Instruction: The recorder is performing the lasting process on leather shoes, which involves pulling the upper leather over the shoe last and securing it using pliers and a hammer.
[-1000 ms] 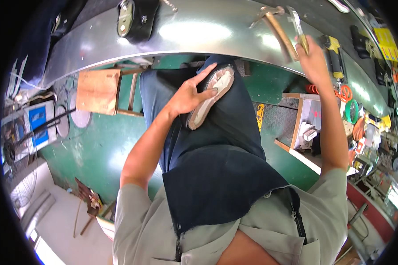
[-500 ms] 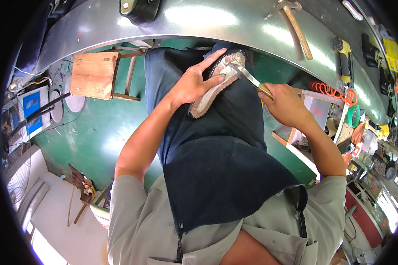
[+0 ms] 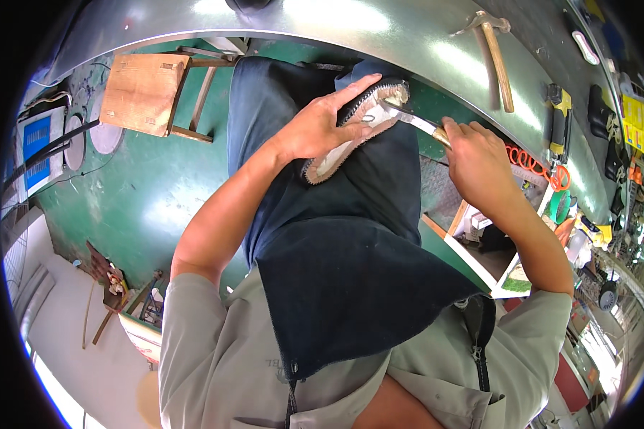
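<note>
The left hand grips a dark shoe with a pale, ridged-edged underside, resting on dark blue cloth over the lap, just past twelve o'clock. The right hand, at two, closes around a shiny metal tool, its tip at the underside. Beyond, a glossy grey metal bench holds a wooden-handled hammer; a brown wooden stool stands at ten on green flooring.

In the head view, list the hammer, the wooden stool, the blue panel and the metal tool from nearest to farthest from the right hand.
1. Metal tool, in the right hand.
2. Hammer, ahead on the bench.
3. Wooden stool, to the left.
4. Blue panel, at far left.
</note>
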A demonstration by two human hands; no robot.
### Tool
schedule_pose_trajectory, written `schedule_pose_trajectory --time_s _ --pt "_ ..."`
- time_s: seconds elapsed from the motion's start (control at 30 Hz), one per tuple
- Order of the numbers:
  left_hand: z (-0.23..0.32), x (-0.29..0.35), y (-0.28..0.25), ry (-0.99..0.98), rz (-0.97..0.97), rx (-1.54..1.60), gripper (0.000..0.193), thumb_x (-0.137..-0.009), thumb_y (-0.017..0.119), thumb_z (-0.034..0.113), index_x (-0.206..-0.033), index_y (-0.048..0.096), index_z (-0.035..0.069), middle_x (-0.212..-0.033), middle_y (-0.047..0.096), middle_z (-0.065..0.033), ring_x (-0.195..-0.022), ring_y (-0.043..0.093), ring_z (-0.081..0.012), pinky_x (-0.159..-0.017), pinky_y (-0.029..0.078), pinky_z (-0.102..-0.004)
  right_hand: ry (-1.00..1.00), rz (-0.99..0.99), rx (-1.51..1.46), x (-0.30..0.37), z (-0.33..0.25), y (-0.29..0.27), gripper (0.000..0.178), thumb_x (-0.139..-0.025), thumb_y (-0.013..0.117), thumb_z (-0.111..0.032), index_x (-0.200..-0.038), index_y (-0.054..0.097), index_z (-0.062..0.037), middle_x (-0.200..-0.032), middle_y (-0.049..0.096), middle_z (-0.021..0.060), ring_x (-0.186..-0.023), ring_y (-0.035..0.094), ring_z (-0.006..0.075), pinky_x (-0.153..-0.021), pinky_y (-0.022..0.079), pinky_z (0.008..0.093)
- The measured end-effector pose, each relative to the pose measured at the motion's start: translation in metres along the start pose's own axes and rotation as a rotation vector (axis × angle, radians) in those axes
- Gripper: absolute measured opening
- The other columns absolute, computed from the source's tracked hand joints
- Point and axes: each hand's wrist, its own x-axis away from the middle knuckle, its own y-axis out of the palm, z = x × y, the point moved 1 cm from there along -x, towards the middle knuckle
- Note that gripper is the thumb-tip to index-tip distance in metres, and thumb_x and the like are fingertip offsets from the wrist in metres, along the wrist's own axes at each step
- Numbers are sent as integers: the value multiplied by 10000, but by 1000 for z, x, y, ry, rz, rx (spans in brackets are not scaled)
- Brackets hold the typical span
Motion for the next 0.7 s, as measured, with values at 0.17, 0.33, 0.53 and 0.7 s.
schedule_pose_trajectory --time_s 0.17,0.33,0.53,0.7 --pt "4 0 -3 -54 -51 75 794 -903 732 145 -1584 325 191 -1530 487 -147 -1439 429 -294 -1189 324 -389 -34 33 46 -2 2 3 282 -789 588 9 -1064 601 72 -846 680 190 -861 662 341 -773 518 449" --pt "6 -1 0 -74 -46 71 789 -911 724 153 -1587 320 206 -1528 490 -143 -1436 432 -288 -1190 322 -391 -9 10 37 -4 -6 2 241 -788 595 6 -1025 600 54 -843 682 186 -863 663 339 -778 507 447" --pt "5 -2 -2 -71 -57 61 785 -917 713 147 -1590 316 214 -1524 495 -141 -1411 460 -293 -1183 333 -389 28 3 -95 -3 1 23 207 -937 618 -126 -1084 619 20 -816 677 173 -784 651 352 -724 497 460" --pt "-4 -4 -5 0 -26 123 800 -890 731 180 -1582 329 188 -1425 575 -199 -1323 547 -324 -1128 397 -382 246 -107 -840 -1 -22 64 243 -1031 569 -241 -956 611 -13 -670 629 60 -571 586 192 -571 458 342"
